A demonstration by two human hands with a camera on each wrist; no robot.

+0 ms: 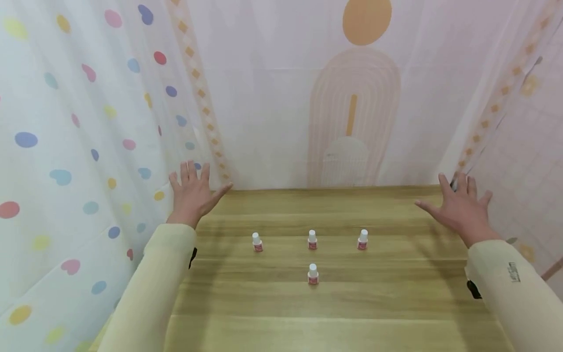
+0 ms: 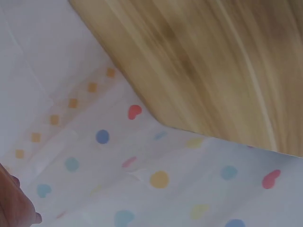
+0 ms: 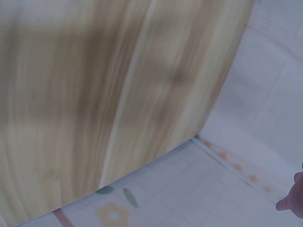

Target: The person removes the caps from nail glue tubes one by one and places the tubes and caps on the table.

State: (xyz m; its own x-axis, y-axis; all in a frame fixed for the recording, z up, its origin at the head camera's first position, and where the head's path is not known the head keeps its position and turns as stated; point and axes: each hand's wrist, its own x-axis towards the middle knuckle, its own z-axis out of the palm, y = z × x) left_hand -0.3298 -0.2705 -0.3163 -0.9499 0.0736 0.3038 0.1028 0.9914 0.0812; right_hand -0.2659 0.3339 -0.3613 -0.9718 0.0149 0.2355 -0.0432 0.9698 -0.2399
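Both hands are raised with fingers spread, and neither holds anything. The left hand (image 1: 191,196) hovers by the table's far left corner; part of it shows at the lower left of the left wrist view. Near the far right corner is the right hand (image 1: 462,208), partly seen at the right edge of the right wrist view. Between them, several small bottles with white caps and pink labels stand upright: a left bottle (image 1: 257,243), a middle bottle (image 1: 312,240) and a right bottle (image 1: 362,240) in a row, with a front bottle (image 1: 313,275) nearer me.
The wood-grain table (image 1: 264,313) ends at a pale patterned curtain (image 1: 272,98) behind. A curtain with coloured dots (image 1: 88,161) hangs along the left side, and a pale checked curtain with flowers (image 1: 523,171) along the right.
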